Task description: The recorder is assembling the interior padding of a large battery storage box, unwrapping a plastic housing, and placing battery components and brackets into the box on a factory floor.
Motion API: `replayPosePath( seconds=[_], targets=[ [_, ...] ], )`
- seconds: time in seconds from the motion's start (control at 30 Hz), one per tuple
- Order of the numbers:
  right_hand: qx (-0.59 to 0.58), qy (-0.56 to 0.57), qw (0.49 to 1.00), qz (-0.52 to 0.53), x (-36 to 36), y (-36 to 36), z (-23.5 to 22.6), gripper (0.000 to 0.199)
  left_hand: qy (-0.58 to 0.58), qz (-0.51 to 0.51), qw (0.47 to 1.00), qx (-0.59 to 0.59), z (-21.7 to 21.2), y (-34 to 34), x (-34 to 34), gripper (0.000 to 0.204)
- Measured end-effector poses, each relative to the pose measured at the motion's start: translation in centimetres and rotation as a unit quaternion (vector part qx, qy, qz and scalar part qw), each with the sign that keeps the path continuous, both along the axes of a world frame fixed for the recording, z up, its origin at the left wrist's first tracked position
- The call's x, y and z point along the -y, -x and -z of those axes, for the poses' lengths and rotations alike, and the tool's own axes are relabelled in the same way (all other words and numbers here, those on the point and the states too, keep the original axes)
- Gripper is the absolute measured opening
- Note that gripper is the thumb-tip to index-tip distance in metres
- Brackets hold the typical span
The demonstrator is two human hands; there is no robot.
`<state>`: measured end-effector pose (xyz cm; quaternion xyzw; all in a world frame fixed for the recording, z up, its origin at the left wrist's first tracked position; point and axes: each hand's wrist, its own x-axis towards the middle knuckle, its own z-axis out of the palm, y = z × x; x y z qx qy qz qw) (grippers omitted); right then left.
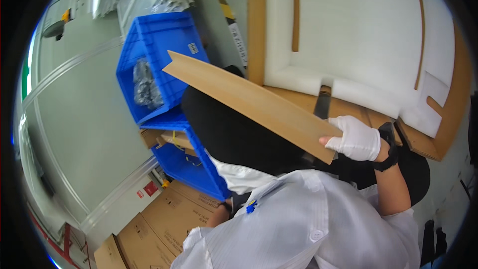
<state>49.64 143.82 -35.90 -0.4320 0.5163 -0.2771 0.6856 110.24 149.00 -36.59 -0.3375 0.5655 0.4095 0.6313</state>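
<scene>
My right hand (354, 138), in a white glove with bare fingertips showing, grips the near end of a long brown cardboard edge protector (249, 103). The strip is folded lengthwise into an angle, and its far end points up and left, over my dark-trousered leg. Of my left arm, the forearm and a dark wristband (228, 207) show low at the left of my body; my left hand (240, 200) is mostly hidden beside my shirt, and its fingers cannot be made out. Beyond my right hand lies a large carton lined with white foam (343, 35).
Blue plastic bins (174, 77) stand at my left; one holds clear-wrapped parts (144, 84). Brown cartons (167, 219) lie below them. A dark bar (323, 102) sticks out at the foam's near edge. Grey panels (89, 114) line the left side.
</scene>
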Motion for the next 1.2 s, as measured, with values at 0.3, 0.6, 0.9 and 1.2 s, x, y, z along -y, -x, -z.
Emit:
replayPosePath(
  seconds=[0.3, 0.6, 0.9, 1.2],
  targets=[
    [0.034, -0.037, 0.992, 0.117, -0.1, 2.7, -1.3, 0.057, -0.157, -0.112, 0.981, -0.017, -13.7, 14.5, 5.2, 0.053],
    [0.162, 0.058, 0.944, 0.282, -2.8, 1.6, -4.1, 0.032, 0.477, -0.345, 0.663, -0.462, -22.8, 25.4, 37.7, 0.059],
    [0.306, 0.109, 0.914, 0.242, -6.8, -7.1, -4.3, 0.043, -0.391, -0.481, 0.495, -0.610, -8.7, 45.5, 22.2, 0.097],
    [-0.579, 0.047, 0.814, -0.037, -6.5, -5.6, 3.3, 0.040, -0.247, -0.541, 0.521, -0.612, -8.3, 42.0, 23.7, 0.076]
  ],
)
